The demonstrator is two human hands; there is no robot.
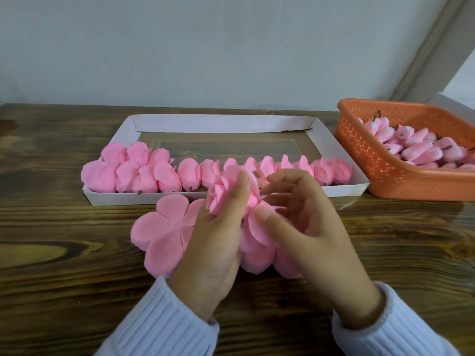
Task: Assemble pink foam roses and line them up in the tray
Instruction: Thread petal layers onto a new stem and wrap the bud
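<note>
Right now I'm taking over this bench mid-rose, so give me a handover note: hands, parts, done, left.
Left hand grips the half-built rose above the flat petal sheets on the table. Right hand: thumb on a petal, fingers loosely curled; grip unclear.
Done: one row of roses along the near side of the tray, a few more behind at left.
Left: finish this rose, set it in the tray; buds wait in the orange basket.

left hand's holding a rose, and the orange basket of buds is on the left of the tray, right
No. The head view shows the orange basket of buds to the right of the tray; the left hand does hold a rose.
</note>
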